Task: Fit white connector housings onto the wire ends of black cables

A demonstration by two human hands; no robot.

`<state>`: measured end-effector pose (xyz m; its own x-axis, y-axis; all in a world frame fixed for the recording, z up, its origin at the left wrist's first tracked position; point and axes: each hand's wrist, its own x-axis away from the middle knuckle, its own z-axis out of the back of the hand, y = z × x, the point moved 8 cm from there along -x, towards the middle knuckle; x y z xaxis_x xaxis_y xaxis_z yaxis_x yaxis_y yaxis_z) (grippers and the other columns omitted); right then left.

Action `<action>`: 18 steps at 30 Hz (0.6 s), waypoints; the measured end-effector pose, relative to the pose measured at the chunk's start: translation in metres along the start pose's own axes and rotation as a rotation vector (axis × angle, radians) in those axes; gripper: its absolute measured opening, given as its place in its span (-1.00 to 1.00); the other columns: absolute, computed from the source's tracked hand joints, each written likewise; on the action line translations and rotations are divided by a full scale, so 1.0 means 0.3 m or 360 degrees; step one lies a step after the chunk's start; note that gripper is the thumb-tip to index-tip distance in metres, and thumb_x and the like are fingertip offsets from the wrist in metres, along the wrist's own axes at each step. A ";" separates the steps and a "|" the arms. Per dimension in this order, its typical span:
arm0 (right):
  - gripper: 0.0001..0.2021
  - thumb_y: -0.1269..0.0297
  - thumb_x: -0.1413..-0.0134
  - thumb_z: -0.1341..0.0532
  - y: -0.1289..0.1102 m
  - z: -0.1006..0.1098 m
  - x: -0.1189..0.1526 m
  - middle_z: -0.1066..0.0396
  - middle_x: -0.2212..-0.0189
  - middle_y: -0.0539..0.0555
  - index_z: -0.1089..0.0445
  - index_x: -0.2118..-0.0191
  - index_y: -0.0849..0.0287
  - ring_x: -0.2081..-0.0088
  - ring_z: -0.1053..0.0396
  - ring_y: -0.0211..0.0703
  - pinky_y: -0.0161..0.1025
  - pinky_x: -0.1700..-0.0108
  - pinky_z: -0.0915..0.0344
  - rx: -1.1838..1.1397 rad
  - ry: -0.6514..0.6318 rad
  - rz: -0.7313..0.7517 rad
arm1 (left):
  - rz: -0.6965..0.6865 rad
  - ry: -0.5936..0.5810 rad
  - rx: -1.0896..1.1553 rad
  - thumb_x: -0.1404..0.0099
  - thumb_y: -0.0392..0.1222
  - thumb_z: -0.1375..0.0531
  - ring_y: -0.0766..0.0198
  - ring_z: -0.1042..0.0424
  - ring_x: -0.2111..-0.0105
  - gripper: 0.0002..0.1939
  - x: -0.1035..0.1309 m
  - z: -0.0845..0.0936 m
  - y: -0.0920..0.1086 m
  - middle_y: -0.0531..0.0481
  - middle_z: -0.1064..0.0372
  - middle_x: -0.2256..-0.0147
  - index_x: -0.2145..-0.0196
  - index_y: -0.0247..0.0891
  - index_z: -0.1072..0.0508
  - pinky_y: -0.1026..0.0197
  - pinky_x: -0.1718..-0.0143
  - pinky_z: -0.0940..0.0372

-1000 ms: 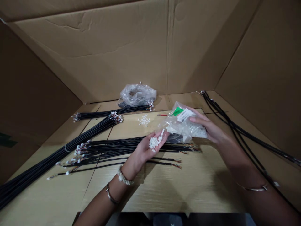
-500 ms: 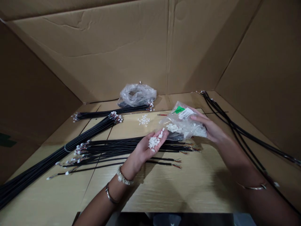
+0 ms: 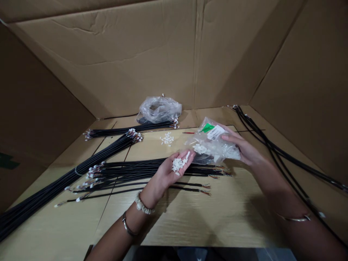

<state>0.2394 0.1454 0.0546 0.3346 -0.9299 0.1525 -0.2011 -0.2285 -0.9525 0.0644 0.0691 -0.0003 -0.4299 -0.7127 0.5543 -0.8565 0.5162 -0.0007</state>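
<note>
While steady transfer is apparently required, small white blocks [image 3: 178,165] are held in the half-open left hand [image 3: 166,172], a clear plastic bag [image 3: 213,146] gripped by the right hand [image 3: 247,149].

A workshop bench, it seems — bundled black cables [image 3: 133,168] lie beneath the left hand [image 3: 170,170], cardboard walls [image 3: 122,54] beyond it.

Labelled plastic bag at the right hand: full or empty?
Partly full: white pieces show through the clear film of the bag, held by the right hand.

Two plastic bags [image 3: 206,139], perhaps four cable bundles [image 3: 65,181]
</note>
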 end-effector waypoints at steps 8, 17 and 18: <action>-0.31 0.21 0.12 -0.39 0.013 0.008 -0.009 -0.55 0.06 0.03 -0.29 -0.22 -0.07 0.11 -0.52 0.02 -0.21 0.25 -0.50 0.0018 0.0005 -0.0011 | -0.0013 0.0057 0.0050 -0.49 -0.24 0.09 -0.02 -0.49 -0.02 -0.53 0.010 -0.002 -0.005 -0.42 -0.46 -0.02 -0.27 -0.50 -0.20 0.10 0.07 -0.50; -0.38 0.23 0.14 -0.39 0.006 0.016 -0.011 -0.54 0.07 0.03 -0.35 -0.14 -0.07 0.14 -0.51 0.01 -0.20 0.30 -0.50 -0.0048 0.0065 0.0001 | 0.0021 0.0021 0.0014 -0.48 -0.26 0.10 0.00 -0.55 0.05 -0.54 0.006 -0.001 -0.004 -0.40 -0.51 0.06 -0.23 -0.53 -0.25 0.09 0.08 -0.50; -0.39 0.23 0.14 -0.39 0.003 0.019 -0.011 -0.53 0.06 0.02 -0.35 -0.13 -0.08 0.13 -0.51 0.02 -0.19 0.30 -0.50 -0.0054 0.0077 0.0006 | 0.0010 0.0043 -0.0007 -0.48 -0.26 0.10 0.01 -0.56 0.09 -0.54 0.003 0.002 -0.002 -0.39 -0.52 0.09 -0.22 -0.53 -0.26 0.10 0.11 -0.51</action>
<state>0.2433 0.1499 0.0516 0.2890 -0.9435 0.1622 -0.2335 -0.2337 -0.9439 0.0644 0.0677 -0.0003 -0.4275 -0.6964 0.5764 -0.8524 0.5229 -0.0005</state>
